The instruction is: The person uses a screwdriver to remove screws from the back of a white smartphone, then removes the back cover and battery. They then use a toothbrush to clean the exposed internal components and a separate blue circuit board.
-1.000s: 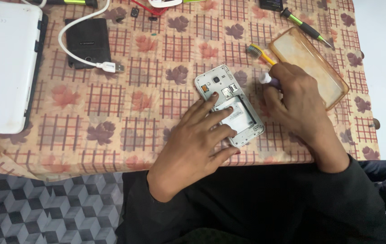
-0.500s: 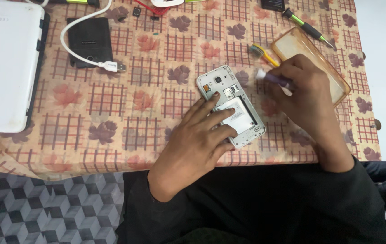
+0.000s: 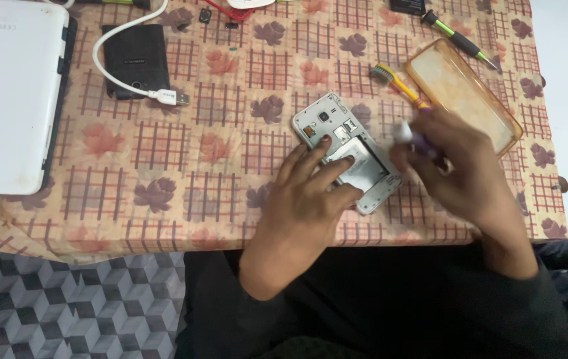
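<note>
Fingers of the left hand (image 3: pixel 310 206) were spread and pressed flat on the opened white smartphone (image 3: pixel 349 151), which was laid back-up, cover removed, at about two o'clock from table centre. The right hand (image 3: pixel 460 173) was held just beside the phone's three-o'clock edge, its fingers curled around a small purple-and-white tool (image 3: pixel 412 137); motion blur kept the tool's kind from being told. The step was judged to be work on the phone's exposed interior, the body being steadied meanwhile. A careful, aimed approach of the tool tip seemed called for next. At one o'clock a yellow-handled brush (image 3: pixel 398 81) and an orange phone case (image 3: pixel 463 93) were seen. The white laptop (image 3: pixel 11 93) was cut off at nine o'clock.
</note>
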